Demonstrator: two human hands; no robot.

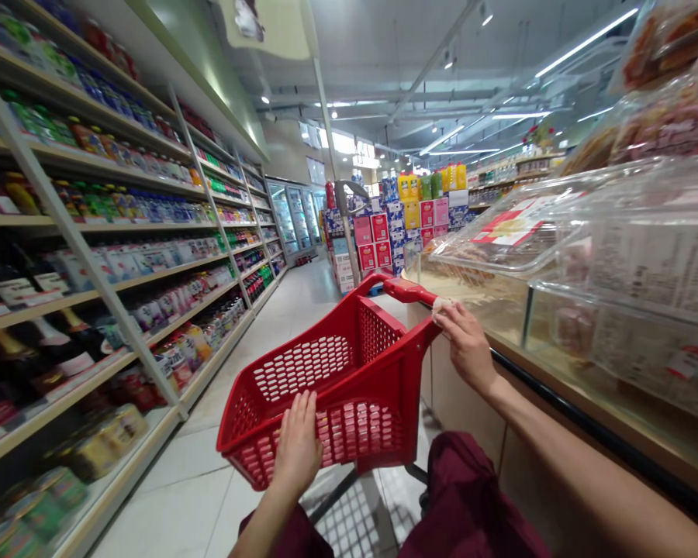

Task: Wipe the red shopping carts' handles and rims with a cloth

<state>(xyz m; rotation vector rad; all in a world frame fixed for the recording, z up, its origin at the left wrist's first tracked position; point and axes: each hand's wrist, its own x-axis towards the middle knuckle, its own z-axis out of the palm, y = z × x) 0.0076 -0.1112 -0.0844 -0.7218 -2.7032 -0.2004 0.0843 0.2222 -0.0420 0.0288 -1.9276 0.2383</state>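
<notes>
A red plastic shopping cart with perforated basket sides stands side-on before me, and its basket shows nothing inside. My left hand lies against the near side of the basket, fingers stretched out with their tips at the top rim. At the right end, my right hand presses a crumpled whitish wipe onto the cart's red handle. The fingers of that hand are bent over the wipe, which looks like tissue or thin cloth; part of it is hidden under them.
Shelves of bottles and packs line the left side. At right, a display counter holds clear plastic food packs, with a black rail along its edge. Stacked drink cartons and glass-door fridges stand farther down the tiled aisle.
</notes>
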